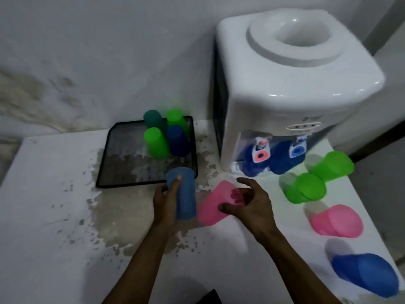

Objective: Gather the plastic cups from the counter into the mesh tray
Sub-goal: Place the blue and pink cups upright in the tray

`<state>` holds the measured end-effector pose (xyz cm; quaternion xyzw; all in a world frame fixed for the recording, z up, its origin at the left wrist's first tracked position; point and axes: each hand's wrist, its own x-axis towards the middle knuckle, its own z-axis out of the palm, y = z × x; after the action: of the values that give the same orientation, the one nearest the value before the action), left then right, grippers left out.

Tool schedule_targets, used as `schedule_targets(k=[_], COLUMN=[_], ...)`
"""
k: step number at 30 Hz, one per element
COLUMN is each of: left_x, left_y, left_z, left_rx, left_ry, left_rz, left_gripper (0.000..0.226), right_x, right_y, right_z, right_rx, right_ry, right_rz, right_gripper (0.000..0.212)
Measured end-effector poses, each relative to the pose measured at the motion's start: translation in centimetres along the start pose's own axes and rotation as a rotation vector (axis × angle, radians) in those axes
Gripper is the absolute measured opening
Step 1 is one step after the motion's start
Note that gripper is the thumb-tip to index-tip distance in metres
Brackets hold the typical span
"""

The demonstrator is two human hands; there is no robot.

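Note:
A black mesh tray [105,163] sits on the white counter with several upside-down cups in its far right corner: two green [156,143], one teal [153,119], one dark blue [177,140]. My left hand [166,198] grips a light blue cup [185,194] upside down at the tray's near right corner. My right hand [252,202] holds a pink cup [215,205], fingers inside its mouth. To the right on the counter stand two green cups [306,190], a pink cup [337,220] and a blue cup [366,274].
A white water dispenser [291,91] stands at the back right, with two blue cups [254,161] under its taps. The counter's paint is worn and flaking around the tray. The counter's right edge runs close past the loose cups.

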<state>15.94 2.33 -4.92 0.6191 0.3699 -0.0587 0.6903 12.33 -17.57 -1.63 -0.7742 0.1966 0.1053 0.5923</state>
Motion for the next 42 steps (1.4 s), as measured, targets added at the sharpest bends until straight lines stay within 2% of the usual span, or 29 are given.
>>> schedule_targets(k=[4, 7, 9, 12, 14, 16, 19, 21, 23, 27, 32, 42], left_x=[1.9, 3.4, 4.2, 5.4, 6.8, 8.0, 9.5, 10.0, 10.6, 11.5, 12.5, 13.5], left_y=[2.2, 3.6, 4.5, 5.6, 6.0, 6.3, 6.9, 7.3, 7.8, 8.6, 8.7, 7.5], left_z=[-3.4, -5.2, -6.1, -7.1, -7.6, -7.8, -8.0, -8.0, -7.8, -7.1, -6.4, -5.0], left_rx=[-0.105, -0.168, -0.103, 0.042, 0.115, 0.239, 0.465, 0.552, 0.603, 0.753, 0.909, 0.863], left_ry=[-0.087, -0.124, -0.122, -0.109, -0.109, -0.06, 0.027, 0.004, -0.015, -0.006, 0.001, -0.074], left_rz=[-0.114, -0.188, -0.228, -0.205, -0.133, -0.024, 0.185, 0.338, 0.418, 0.469, 0.489, 0.531], left_gripper=[0.028, 0.026, 0.027, 0.019, 0.041, 0.058, 0.063, 0.065, 0.068, 0.076, 0.081, 0.076], right_x=[2.4, 3.8, 4.8, 6.3, 7.5, 8.6, 10.2, 11.0, 12.0, 14.1, 15.8, 16.0], right_y=[-2.7, -4.5, -5.3, -6.2, -6.5, -6.7, -7.1, -7.4, -7.5, -7.7, -7.7, -7.2], right_z=[4.2, 7.0, 8.8, 10.8, 12.0, 13.0, 14.3, 14.9, 15.4, 16.3, 17.4, 16.7], right_rx=[0.508, 0.742, 0.856, 0.975, 1.061, 1.099, 1.119, 1.159, 1.206, 1.23, 1.195, 1.175], right_ry=[-0.085, -0.116, -0.137, -0.187, -0.256, -0.264, -0.221, -0.205, -0.204, -0.175, -0.141, -0.117], right_rz=[0.19, 0.334, 0.431, 0.607, 0.729, 0.862, 0.973, 1.014, 1.053, 1.135, 1.152, 1.148], right_gripper=[0.067, 0.045, 0.033, 0.047, 0.06, 0.066, 0.062, 0.057, 0.058, 0.061, 0.059, 0.056])
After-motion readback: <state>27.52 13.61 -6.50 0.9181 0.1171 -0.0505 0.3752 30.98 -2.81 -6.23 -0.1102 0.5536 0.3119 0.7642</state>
